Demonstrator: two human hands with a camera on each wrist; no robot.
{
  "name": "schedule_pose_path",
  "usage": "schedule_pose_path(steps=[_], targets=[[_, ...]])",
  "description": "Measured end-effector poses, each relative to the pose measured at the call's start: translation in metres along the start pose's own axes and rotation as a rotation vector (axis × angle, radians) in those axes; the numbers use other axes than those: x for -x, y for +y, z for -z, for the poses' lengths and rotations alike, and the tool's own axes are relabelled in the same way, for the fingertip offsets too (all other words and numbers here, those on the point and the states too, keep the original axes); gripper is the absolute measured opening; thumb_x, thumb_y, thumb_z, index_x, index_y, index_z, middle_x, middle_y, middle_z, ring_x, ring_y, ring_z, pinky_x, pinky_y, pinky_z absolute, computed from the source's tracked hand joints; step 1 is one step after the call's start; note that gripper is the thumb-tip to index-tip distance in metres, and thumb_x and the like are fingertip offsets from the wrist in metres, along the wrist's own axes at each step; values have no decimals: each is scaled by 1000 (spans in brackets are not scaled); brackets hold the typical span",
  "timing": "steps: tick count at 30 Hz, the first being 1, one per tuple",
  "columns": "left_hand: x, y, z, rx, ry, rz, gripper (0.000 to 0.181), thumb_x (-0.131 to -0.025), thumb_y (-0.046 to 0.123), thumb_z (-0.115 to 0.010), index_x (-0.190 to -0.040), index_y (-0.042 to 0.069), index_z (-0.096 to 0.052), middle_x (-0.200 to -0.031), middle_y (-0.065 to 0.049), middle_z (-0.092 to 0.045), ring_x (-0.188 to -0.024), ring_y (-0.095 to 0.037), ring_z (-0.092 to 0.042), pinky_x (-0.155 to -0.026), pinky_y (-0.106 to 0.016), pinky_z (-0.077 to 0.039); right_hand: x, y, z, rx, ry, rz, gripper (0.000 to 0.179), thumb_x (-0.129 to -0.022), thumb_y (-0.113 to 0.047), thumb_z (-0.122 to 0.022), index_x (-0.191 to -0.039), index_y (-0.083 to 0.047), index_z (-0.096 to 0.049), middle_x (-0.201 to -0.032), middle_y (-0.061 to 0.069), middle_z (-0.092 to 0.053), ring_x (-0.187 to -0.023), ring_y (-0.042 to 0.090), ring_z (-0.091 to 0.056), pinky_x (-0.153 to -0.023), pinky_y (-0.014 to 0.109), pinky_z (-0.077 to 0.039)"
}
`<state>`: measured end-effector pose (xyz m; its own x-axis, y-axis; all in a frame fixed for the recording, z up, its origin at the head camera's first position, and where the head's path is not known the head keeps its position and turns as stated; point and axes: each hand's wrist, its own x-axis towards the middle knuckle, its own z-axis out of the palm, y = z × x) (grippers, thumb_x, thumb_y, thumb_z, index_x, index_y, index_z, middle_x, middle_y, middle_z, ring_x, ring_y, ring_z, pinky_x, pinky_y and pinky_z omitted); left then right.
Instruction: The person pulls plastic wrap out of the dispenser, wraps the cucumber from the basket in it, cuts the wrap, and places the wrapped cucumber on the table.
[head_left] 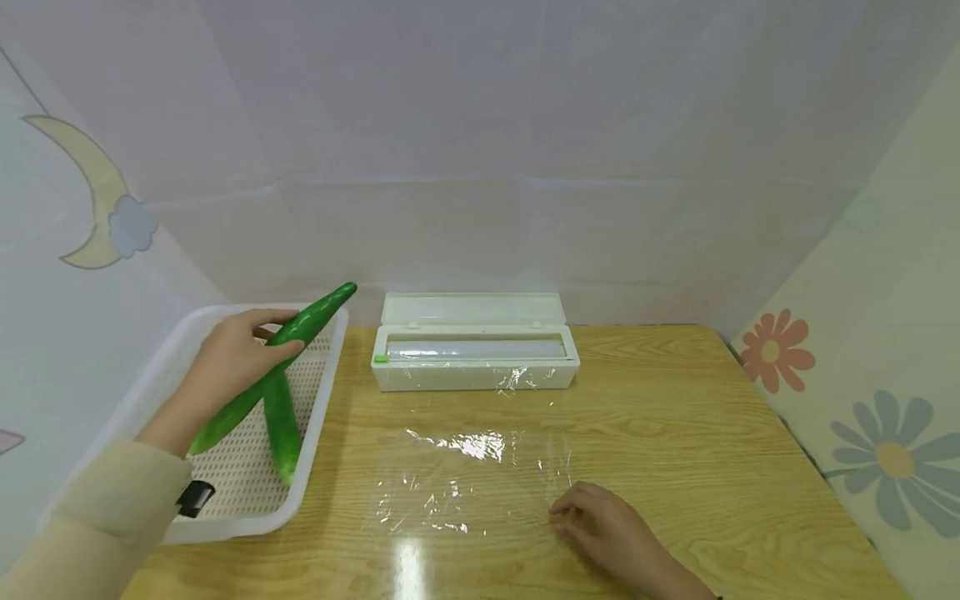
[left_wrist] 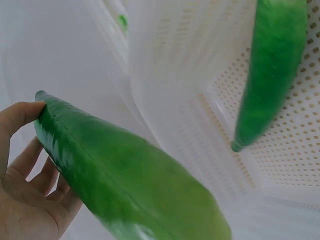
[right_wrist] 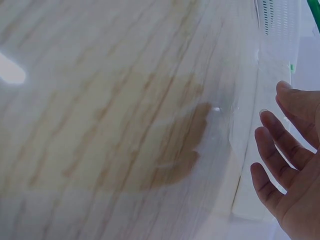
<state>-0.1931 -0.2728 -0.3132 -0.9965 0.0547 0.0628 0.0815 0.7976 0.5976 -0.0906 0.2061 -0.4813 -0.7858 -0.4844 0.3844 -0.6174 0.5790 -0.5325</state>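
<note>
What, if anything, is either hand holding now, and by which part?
The left hand grips a cucumber partway along its length, narrow tip sticking out. The right hand visibly grips nothing.

1. My head camera looks forward and down from above the table point(head_left: 675, 417), the farthest back, facing the pale backdrop point(head_left: 450, 167).
2. My left-wrist camera sits close behind the cucumber point(left_wrist: 130, 170) in my left hand point(left_wrist: 30, 200), looking past it into the basket point(left_wrist: 165, 110).
3. My right-wrist camera looks across the tabletop from nearby, my right hand point(right_wrist: 295, 165) along its right edge.
4. Head and left-wrist views share basket and cucumber; head and right-wrist share tabletop and right hand.
</note>
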Motion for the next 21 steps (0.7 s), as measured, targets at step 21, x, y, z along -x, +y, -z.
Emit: schedule_pose_path(steps=[21], targets=[[33,83,-51,-35,-67,-283,45,-86,17,-79,-129,11,-66,-111,-6,-68,-93,-21,-64,-68,-32,-53,0,1,3,-5,20,5,29,-74,-1,-84,-95,-16,-70,-92,-12,-66,-77,4,-60,-65,23,-54]])
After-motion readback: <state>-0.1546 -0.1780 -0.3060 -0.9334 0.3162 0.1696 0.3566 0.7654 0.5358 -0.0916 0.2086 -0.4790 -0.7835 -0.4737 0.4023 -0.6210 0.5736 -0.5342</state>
